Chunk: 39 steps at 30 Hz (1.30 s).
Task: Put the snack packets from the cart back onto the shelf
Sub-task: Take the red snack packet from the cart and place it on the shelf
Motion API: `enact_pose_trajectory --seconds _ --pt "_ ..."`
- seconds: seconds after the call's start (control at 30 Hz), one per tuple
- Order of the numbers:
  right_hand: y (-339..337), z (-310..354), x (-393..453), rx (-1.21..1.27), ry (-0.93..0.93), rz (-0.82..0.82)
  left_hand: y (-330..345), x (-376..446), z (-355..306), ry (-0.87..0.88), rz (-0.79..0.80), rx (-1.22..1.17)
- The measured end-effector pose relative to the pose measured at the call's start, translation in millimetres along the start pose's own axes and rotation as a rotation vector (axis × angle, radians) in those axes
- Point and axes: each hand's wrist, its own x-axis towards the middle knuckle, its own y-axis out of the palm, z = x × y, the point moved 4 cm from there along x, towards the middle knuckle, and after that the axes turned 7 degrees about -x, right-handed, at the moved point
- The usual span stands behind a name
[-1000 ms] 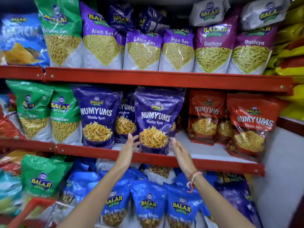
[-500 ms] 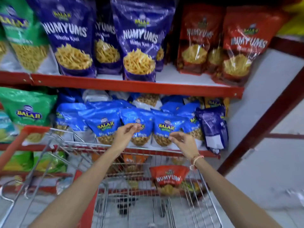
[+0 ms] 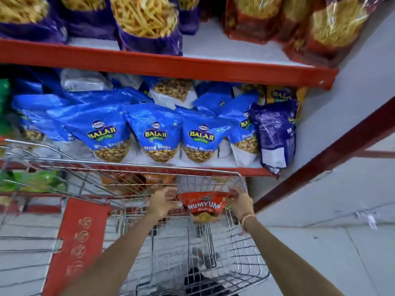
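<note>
A red Numyums packet (image 3: 204, 207) stands upright inside the wire cart (image 3: 149, 167), near its far end. My left hand (image 3: 163, 200) grips the packet's top left corner and my right hand (image 3: 240, 202) grips its top right corner. Both arms reach down into the cart from the bottom of the view. Above, the red-edged shelf (image 3: 171, 65) carries purple packets (image 3: 147, 24) and red Numyums packets (image 3: 299, 24) with a white gap between them.
Blue Balaji packets (image 3: 157, 135) fill the lower shelf just beyond the cart's rim, with a dark blue packet (image 3: 274, 133) leaning at the right end. A red cart panel (image 3: 77, 242) is at lower left. A diagonal red shelf brace (image 3: 320, 159) runs at right.
The view has tilted down from the shelf to the cart. My hands left the purple packet on the shelf, dropped into the cart and closed on the red packet's top corners.
</note>
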Motion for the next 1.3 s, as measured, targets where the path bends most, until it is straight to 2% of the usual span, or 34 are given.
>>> enact_pose_trajectory --seconds 0.1,0.23,0.47,0.6,0.77,0.87,1.07,1.3 --pt "10 -7 6 0.154 0.034 -0.027 16 17 17 -0.074 -0.002 -0.012" --pt "32 -11 18 0.235 0.064 0.097 31 27 23 -0.116 -0.024 -0.041" --pt "46 -24 30 0.246 0.215 0.146 39 29 32 -0.095 -0.157 -0.151" --pt "44 -25 26 0.252 0.153 0.126 37 23 32 -0.09 -0.211 -0.207" --pt "14 7 4 0.42 0.031 0.131 15 6 -2 0.101 -0.228 -0.329" --pt "-14 29 -10 0.648 0.011 0.149 -3 -12 -35 0.23 -0.255 -0.41" --pt "-89 99 -33 0.932 -0.2 0.048 -40 -53 -134 0.451 -0.294 -0.598" --pt "-182 182 -64 1.15 -0.408 0.025 -81 -81 -246 0.705 -0.286 -0.733"
